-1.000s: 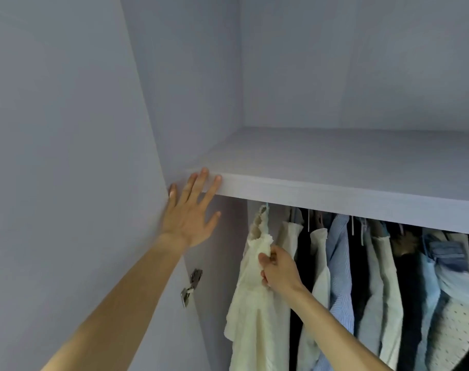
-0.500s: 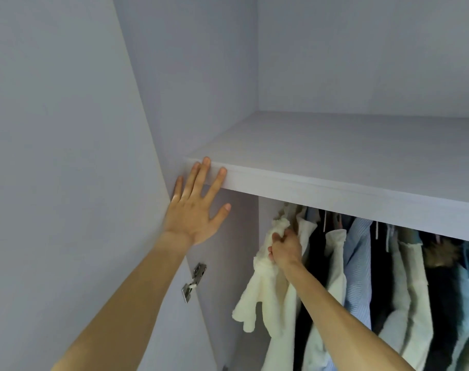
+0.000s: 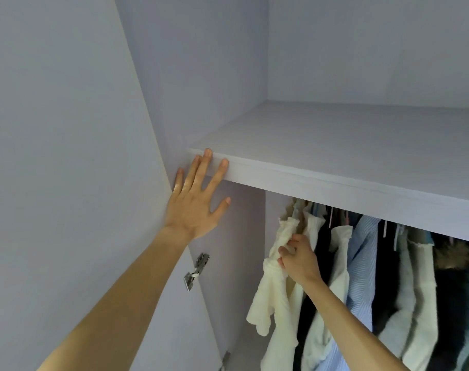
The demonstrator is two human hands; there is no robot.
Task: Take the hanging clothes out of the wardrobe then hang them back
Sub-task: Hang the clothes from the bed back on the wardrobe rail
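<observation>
Wardrobe (image 3: pixel 201 76) is open, and nothing in the big picture has changed vs 1 s ago: shelf (image 3: pixel 348 145) is bare on top, and the row of hanging clothes (image 3: pixel 420 285) under it – whites, blue stripe, dark pieces – is packed as before. The rail is hidden behind the shelf's front lip. What did change is the cream top (image 3: pixel 276 298), first in the row at the left end. It hung fairly straight 1 s ago. Now it's bunched and pulled fwd, w/ one short sleeve flaring out to the left, away from its neighbours. It's inside the wardrobe and looks to be hung up yet, though its hanger hook can't be seen. Left hand (image 3: pixel 193 210) hasn't shifted: flat and spread at the corner where side panel meets shelf, fingers (image 3: pixel 208 156) straight w/ tips on the shelf's front edge, holding nothing. It looks like a brace. Right hand (image 3: pixel 300 261) went up toward the rail approx 0.5 s ago and sits a bit lower now, its fingers (image 3: pixel 284 250) curled into the cream fabric just under the ruffled collar, grasping cloth – not the hanger, as far as can be seen. The door hinge (image 3: pixel 197 267) sits below the left wrist. Judgement: this is the first take-out, only just started. The garment is loosened but not off, so the hook probably needs lifting clear next.
</observation>
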